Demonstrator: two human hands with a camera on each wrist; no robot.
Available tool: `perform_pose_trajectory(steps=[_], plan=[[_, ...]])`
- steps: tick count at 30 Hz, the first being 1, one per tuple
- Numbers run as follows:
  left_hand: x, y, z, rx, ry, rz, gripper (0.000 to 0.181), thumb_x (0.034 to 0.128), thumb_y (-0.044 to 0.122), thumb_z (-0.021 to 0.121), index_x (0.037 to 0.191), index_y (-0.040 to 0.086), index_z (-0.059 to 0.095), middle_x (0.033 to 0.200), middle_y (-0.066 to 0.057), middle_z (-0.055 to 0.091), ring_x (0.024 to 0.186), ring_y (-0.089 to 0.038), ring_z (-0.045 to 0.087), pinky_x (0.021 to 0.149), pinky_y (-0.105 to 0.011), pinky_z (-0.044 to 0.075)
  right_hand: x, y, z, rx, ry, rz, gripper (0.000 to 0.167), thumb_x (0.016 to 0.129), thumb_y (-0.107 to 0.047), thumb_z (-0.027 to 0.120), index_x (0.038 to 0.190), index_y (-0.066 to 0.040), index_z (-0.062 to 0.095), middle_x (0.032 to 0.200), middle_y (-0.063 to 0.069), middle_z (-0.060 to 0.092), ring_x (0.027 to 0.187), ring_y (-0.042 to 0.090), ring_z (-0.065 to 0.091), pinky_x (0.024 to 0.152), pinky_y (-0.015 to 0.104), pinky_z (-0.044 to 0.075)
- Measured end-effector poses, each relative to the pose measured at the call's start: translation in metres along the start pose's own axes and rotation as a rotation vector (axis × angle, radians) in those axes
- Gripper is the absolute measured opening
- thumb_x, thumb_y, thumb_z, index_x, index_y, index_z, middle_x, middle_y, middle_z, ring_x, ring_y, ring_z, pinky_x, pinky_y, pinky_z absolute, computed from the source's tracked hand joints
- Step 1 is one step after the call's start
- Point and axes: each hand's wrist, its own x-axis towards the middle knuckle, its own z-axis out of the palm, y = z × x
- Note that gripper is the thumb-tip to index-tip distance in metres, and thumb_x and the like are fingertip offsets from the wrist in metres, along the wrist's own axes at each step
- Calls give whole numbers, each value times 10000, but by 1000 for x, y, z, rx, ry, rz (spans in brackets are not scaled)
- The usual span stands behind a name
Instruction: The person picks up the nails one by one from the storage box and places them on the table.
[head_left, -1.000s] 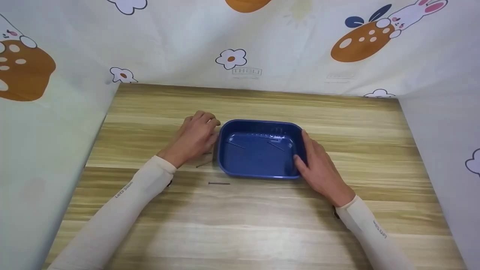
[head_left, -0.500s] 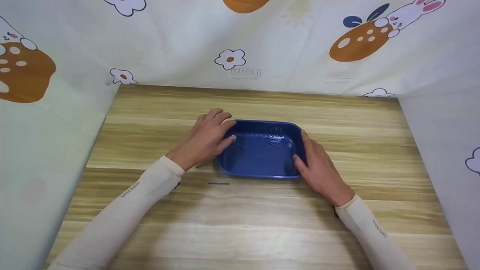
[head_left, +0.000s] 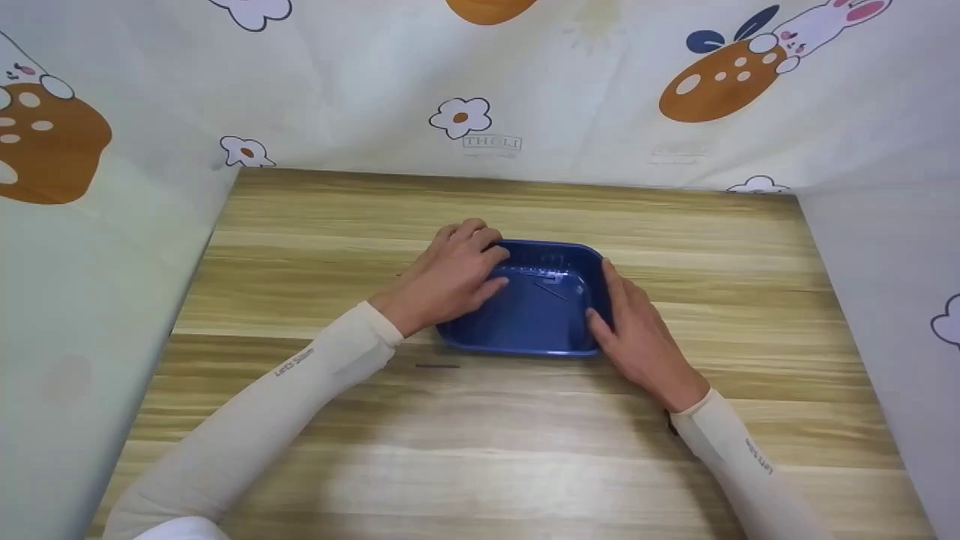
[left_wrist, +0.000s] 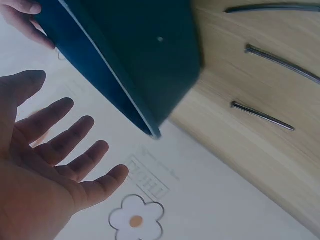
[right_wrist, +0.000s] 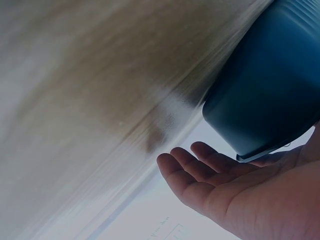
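Observation:
A blue tray point(head_left: 517, 322) holds a few thin nails, one of them point(head_left: 551, 292) lying toward its right side. Over the tray's left end is my left hand point(head_left: 450, 285), fingers spread and loosely bent; the left wrist view shows that hand point(left_wrist: 50, 170) with nothing in it, beside the tray point(left_wrist: 150, 50). My right hand point(head_left: 641, 337) grips the tray's right wall, thumb inside and fingers outside. In the right wrist view the hand point(right_wrist: 265, 190) lies against the tray point(right_wrist: 265, 85).
One nail point(head_left: 438, 366) lies on the wooden table point(head_left: 525, 442) in front of the tray. Three nails, including a short one point(left_wrist: 262, 116), show on the table in the left wrist view. A printed cloth point(head_left: 360, 90) hangs behind the table.
My left hand has moved right, from the table beside the tray to above its left end, and its fingers have spread. The right hand and the tray have stayed in place.

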Motion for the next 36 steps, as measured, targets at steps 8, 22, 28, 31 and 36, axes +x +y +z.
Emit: perform_pose_trajectory(steps=[8,22,28,31,36], plan=[[17,11,2,32,-61,32,396,1116,348,660,1359,45,738,1464,-170,656,1379,-363,553,1121,-599,501,0,1,-1,3,-7,12,803,1108,-284,573,1761,-62,162,1668,320,410,1533,498,414,1255,653,332],[36,27,28,112,-119,129,385,1110,342,665,1337,44,752,1402,-154,691,1314,-356,605,1026,-582,577,0,1,-1,8,-28,19,807,1120,-299,559,1767,-72,133,1691,319,378,1552,499,392,1263,661,324],[43,32,36,160,-163,150,376,1115,348,648,1347,71,753,1390,-152,698,1270,-346,618,996,-558,588,-1,1,1,5,-19,19,815,1111,-315,569,1765,-72,148,1679,322,397,1541,502,410,1250,666,344],[46,34,40,169,-180,158,368,1117,335,638,1355,76,747,1389,-153,698,1256,-345,622,987,-557,589,-1,1,1,3,-8,11,809,1107,-298,573,1763,-68,160,1670,316,415,1531,497,423,1244,661,353],[51,36,44,168,-203,164,359,1114,319,635,1350,71,742,1404,-156,696,1260,-351,627,976,-561,594,0,0,0,-2,-3,-4,810,1102,-275,587,1759,-55,166,1661,317,427,1523,496,432,1244,648,355]])
